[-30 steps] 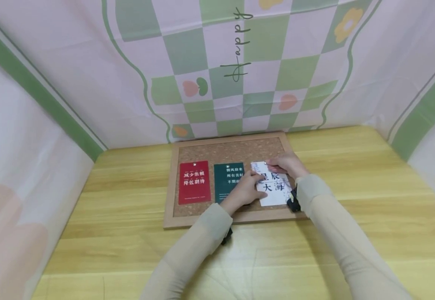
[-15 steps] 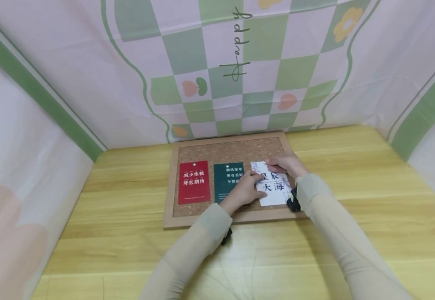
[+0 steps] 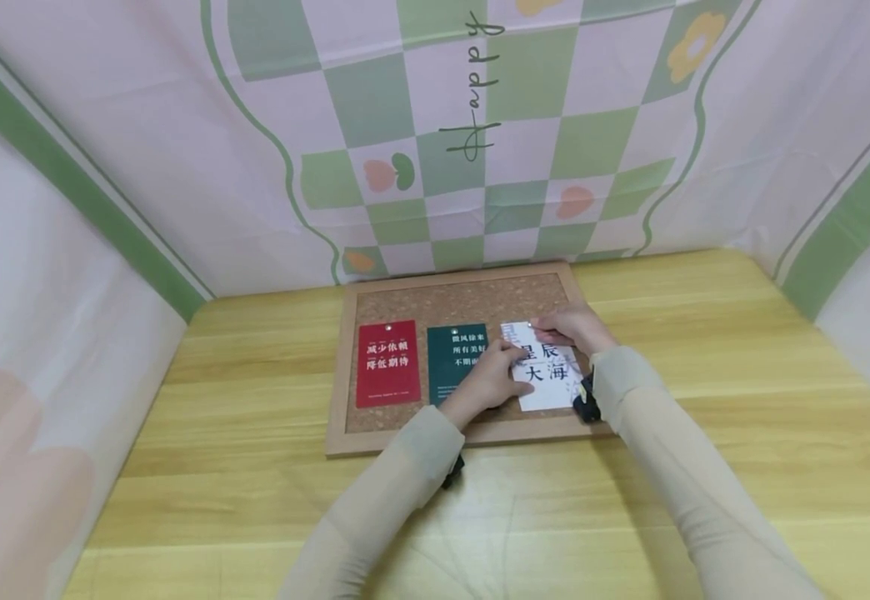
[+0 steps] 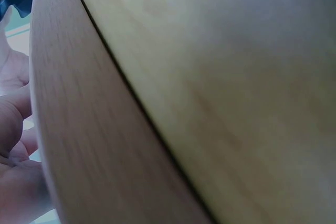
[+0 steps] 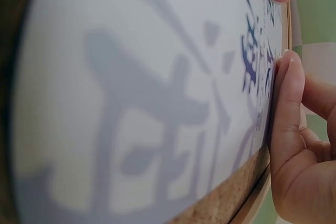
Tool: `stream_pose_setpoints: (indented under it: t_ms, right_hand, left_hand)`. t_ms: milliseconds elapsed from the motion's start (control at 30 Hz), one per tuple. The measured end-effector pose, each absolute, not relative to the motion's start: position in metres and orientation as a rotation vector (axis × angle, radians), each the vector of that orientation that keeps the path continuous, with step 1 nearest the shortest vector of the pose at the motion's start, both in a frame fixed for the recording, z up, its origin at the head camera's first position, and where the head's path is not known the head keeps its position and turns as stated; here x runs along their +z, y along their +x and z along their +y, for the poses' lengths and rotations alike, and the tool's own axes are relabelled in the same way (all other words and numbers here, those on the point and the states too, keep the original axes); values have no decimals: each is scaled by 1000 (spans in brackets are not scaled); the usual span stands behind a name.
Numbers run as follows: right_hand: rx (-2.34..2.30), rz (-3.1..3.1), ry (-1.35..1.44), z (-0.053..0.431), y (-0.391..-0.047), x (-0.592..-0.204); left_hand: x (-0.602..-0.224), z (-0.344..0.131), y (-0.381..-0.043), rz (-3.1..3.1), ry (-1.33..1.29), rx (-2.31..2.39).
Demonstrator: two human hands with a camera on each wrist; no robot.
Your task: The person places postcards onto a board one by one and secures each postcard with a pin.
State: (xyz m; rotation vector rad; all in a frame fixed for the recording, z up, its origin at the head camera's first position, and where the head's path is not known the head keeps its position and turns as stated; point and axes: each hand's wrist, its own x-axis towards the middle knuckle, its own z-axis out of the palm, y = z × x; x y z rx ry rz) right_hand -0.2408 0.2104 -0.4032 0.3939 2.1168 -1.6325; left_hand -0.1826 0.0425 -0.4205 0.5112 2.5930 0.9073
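A white card (image 3: 547,392) with dark blue Chinese characters lies on the corkboard (image 3: 472,300), at its right side. My left hand (image 3: 489,379) rests across the dark green card (image 3: 453,367), and its fingertips hold down the white card's left part. At the white card's top edge my right hand (image 3: 573,327) pinches a small pale pushpin (image 3: 530,325), mostly hidden by the fingertips. The right wrist view shows the white card close up, with the thumb and curled fingers of the right hand (image 5: 299,145) at its far end. A red card (image 3: 388,364) is pinned at the left.
The corkboard's wooden frame (image 3: 405,444) lies on a yellow wood-grain table (image 3: 255,467). Behind it hangs a cloth (image 3: 525,200) with green checks, and cloth walls stand on both sides. Pins (image 3: 387,328) show at the tops of the red and green cards.
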Motion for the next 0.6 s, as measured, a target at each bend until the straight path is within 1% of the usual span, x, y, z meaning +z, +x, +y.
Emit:
stream_pose_setpoints:
  t_ms: [600]
  right_hand:
    - [-1574, 2170, 389, 211, -242, -402]
  left_hand:
    - [-420, 43, -183, 2603, 529, 884]
